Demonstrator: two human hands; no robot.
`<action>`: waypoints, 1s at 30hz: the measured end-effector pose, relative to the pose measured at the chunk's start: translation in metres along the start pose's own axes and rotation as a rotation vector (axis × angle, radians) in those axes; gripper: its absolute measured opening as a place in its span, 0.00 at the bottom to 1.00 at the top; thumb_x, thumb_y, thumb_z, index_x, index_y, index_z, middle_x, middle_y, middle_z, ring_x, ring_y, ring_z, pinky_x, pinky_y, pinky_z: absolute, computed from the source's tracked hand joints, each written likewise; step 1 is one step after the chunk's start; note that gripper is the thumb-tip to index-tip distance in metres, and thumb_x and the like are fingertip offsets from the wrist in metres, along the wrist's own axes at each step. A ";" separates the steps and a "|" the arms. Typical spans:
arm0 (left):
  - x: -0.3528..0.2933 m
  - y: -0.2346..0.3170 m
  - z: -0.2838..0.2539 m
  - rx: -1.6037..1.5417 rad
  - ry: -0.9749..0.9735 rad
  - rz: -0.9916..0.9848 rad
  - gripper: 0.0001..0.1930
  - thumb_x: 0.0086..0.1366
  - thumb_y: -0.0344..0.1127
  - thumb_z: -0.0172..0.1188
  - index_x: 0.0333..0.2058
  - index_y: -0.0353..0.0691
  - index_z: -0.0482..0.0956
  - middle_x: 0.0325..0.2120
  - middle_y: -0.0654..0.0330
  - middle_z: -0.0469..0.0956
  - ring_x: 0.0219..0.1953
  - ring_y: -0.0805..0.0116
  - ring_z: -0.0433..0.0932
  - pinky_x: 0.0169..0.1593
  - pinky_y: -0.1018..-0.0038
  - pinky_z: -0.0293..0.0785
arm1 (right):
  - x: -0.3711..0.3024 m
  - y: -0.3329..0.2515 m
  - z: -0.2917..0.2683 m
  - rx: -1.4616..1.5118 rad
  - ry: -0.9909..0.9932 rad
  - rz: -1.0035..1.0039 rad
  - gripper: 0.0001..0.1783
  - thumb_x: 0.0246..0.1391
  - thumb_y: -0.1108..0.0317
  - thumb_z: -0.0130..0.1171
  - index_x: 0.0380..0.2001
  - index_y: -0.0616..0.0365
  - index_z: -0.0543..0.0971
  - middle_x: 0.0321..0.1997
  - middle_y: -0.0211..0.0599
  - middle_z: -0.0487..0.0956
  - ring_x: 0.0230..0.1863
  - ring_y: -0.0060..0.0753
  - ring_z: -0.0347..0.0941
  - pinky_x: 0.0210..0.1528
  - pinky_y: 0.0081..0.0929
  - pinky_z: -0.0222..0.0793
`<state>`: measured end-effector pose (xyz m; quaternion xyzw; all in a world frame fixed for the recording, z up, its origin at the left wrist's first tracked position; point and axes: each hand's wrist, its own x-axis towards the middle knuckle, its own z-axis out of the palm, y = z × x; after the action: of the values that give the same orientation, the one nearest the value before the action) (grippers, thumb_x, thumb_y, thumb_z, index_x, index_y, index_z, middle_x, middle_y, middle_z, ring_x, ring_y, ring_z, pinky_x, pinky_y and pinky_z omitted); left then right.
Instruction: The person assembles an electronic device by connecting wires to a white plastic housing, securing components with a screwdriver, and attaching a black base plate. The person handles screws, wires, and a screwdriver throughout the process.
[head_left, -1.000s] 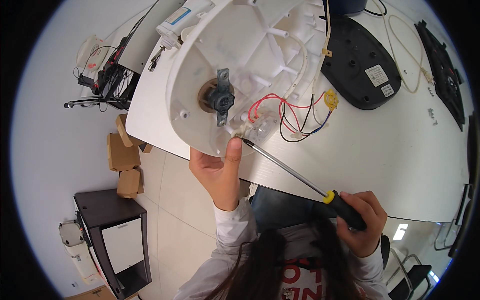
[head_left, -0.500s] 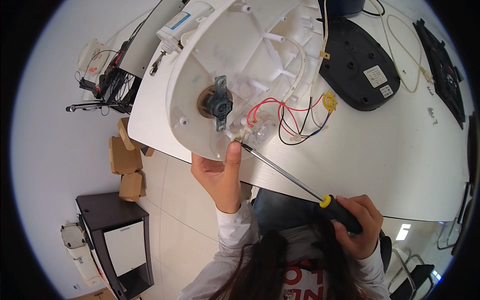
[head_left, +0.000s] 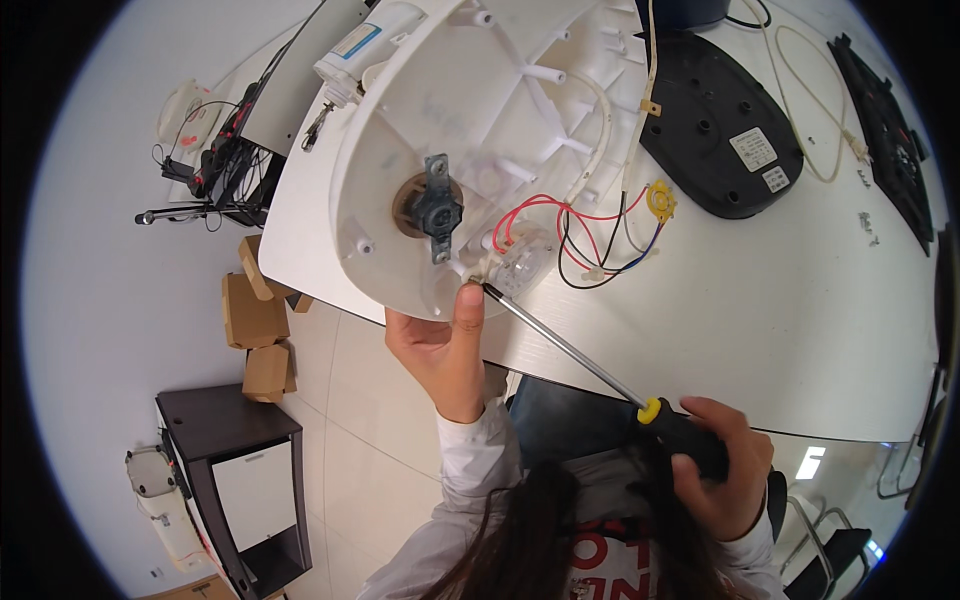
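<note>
A large white plastic housing [head_left: 400, 110] lies with its ribbed inside facing up. My left hand [head_left: 445, 355] grips its near rim, fingers beneath and thumb on top, right beside the tip of a screwdriver [head_left: 570, 352]. The yellow-and-black handle of that screwdriver sits in my right hand [head_left: 735, 460], fingers loosely curved round it. Its shaft slants up and left to a spot by my thumb; the screw there, if any, is hidden. Close to the tip are a clear round plastic part [head_left: 525, 262] and a dark bracket [head_left: 438, 210]. Red and black wires [head_left: 580, 212] run to a small yellow disc [head_left: 660, 202].
On the white table [head_left: 760, 330], a black oval base [head_left: 715, 130] lies beyond the wires, with small screws [head_left: 867, 230] and a pale cable [head_left: 790, 70] to its right. A white cylinder [head_left: 365, 45] stands behind the housing. Cardboard boxes [head_left: 255, 310] and a dark cabinet [head_left: 230, 420] are at left.
The fingers of my right hand have loosened and shifted slightly right and down on the screwdriver handle. My left hand and the housing stay essentially in place.
</note>
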<state>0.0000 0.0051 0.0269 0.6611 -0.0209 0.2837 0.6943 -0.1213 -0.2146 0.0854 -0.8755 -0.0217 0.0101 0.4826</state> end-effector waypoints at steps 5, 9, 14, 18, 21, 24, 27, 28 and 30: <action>-0.002 -0.003 0.003 0.003 -0.004 0.038 0.21 0.60 0.34 0.62 0.49 0.31 0.70 0.44 0.57 0.74 0.46 0.70 0.72 0.53 0.73 0.63 | 0.004 -0.012 0.005 -0.106 0.125 -0.099 0.25 0.36 0.73 0.70 0.40 0.60 0.71 0.34 0.42 0.73 0.26 0.38 0.76 0.27 0.24 0.74; -0.003 -0.001 0.005 -0.028 0.010 0.052 0.19 0.62 0.35 0.59 0.48 0.30 0.71 0.44 0.57 0.74 0.46 0.70 0.71 0.53 0.73 0.62 | 0.000 -0.015 0.000 -0.243 0.127 -0.120 0.25 0.36 0.72 0.72 0.40 0.61 0.73 0.34 0.41 0.72 0.26 0.38 0.76 0.26 0.23 0.73; -0.005 -0.003 0.003 -0.042 0.022 0.058 0.16 0.63 0.32 0.57 0.47 0.30 0.72 0.44 0.57 0.74 0.47 0.71 0.71 0.53 0.74 0.62 | 0.001 -0.015 -0.004 -0.248 0.103 -0.039 0.26 0.33 0.70 0.74 0.40 0.61 0.76 0.33 0.41 0.72 0.25 0.37 0.75 0.25 0.24 0.71; -0.004 -0.005 0.003 -0.047 0.027 0.059 0.16 0.63 0.31 0.56 0.48 0.31 0.71 0.44 0.57 0.75 0.47 0.70 0.71 0.54 0.74 0.62 | 0.005 -0.021 -0.001 -0.246 0.140 -0.074 0.27 0.31 0.69 0.75 0.38 0.60 0.76 0.34 0.40 0.72 0.27 0.36 0.75 0.25 0.25 0.71; -0.004 -0.006 0.002 -0.062 0.027 0.052 0.16 0.63 0.31 0.56 0.48 0.31 0.71 0.44 0.57 0.75 0.47 0.70 0.72 0.54 0.73 0.62 | 0.004 -0.022 0.004 -0.233 0.259 -0.048 0.26 0.30 0.69 0.76 0.37 0.59 0.76 0.34 0.39 0.72 0.28 0.36 0.75 0.26 0.25 0.71; -0.004 -0.005 0.001 -0.070 0.022 0.050 0.16 0.63 0.31 0.56 0.48 0.31 0.71 0.44 0.57 0.75 0.47 0.70 0.72 0.54 0.74 0.62 | -0.003 -0.015 -0.001 -0.289 0.231 -0.089 0.26 0.30 0.68 0.77 0.36 0.59 0.75 0.34 0.39 0.72 0.29 0.35 0.76 0.25 0.24 0.70; -0.004 -0.005 0.004 -0.056 0.021 0.060 0.16 0.63 0.31 0.57 0.48 0.31 0.71 0.44 0.57 0.75 0.46 0.71 0.72 0.53 0.74 0.62 | -0.006 -0.021 -0.010 -0.283 0.162 -0.054 0.28 0.31 0.67 0.77 0.38 0.60 0.76 0.36 0.41 0.73 0.30 0.36 0.77 0.25 0.24 0.71; -0.003 -0.004 0.005 -0.049 0.020 0.063 0.16 0.63 0.31 0.57 0.47 0.31 0.71 0.44 0.57 0.75 0.46 0.71 0.72 0.53 0.74 0.63 | -0.007 -0.019 -0.010 -0.285 0.126 -0.033 0.29 0.31 0.66 0.77 0.39 0.60 0.76 0.37 0.41 0.73 0.30 0.36 0.77 0.25 0.24 0.71; -0.004 -0.003 0.004 -0.045 0.011 0.054 0.16 0.63 0.31 0.57 0.48 0.31 0.71 0.44 0.57 0.75 0.46 0.71 0.72 0.53 0.74 0.63 | -0.007 -0.013 -0.009 -0.290 0.052 0.005 0.30 0.31 0.65 0.77 0.40 0.60 0.75 0.37 0.42 0.74 0.30 0.35 0.77 0.25 0.25 0.71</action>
<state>-0.0011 0.0002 0.0233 0.6428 -0.0413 0.3057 0.7012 -0.1287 -0.2156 0.1009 -0.9360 -0.0080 -0.0145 0.3515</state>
